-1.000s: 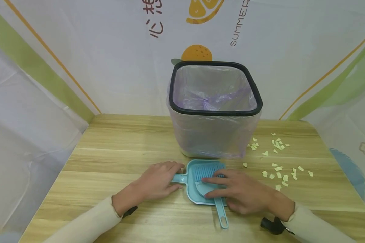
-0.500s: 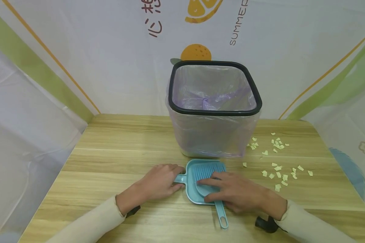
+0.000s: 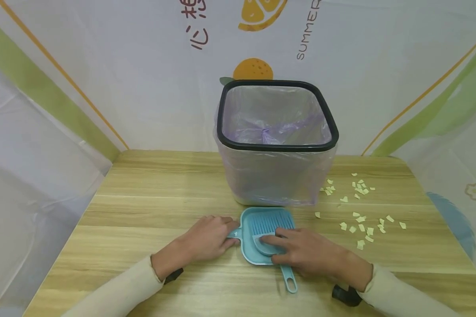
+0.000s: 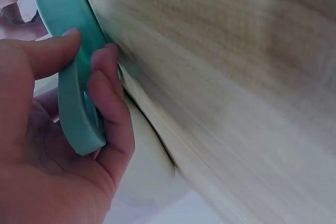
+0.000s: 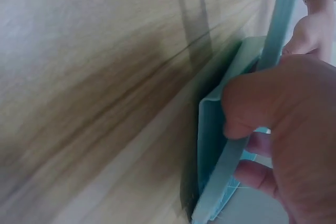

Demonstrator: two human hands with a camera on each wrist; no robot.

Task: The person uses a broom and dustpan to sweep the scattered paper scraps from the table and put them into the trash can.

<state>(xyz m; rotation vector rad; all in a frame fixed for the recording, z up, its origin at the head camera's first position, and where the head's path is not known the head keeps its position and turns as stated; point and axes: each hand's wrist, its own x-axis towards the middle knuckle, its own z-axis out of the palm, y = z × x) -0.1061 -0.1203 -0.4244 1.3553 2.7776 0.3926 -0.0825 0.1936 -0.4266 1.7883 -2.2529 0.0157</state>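
A light-blue dustpan (image 3: 247,248) lies on the wooden table in the head view, its short handle pointing left. My left hand (image 3: 210,237) grips that handle; in the left wrist view the thumb (image 4: 58,51) is on one side and curled fingers are on the other. A matching hand brush (image 3: 269,222) rests in the pan, bristles away from me, its handle sticking out over the near edge. My right hand (image 3: 309,251) pinches the brush near where body and handle meet. In the right wrist view its thumb (image 5: 244,108) presses one side, with fingers on the opposite side.
Just behind the dustpan stands a bin (image 3: 273,176) with a black rim and a thin purple-tinted liner. Several small pale-yellow paper scraps (image 3: 361,219) are scattered on the table (image 3: 150,193) to the right. A printed white cloth (image 3: 162,88) hangs behind.
My right hand has moved left and its fingers have closed in on the brush. The brush handle has shifted slightly away from me. The left hand keeps hold of the dustpan handle.
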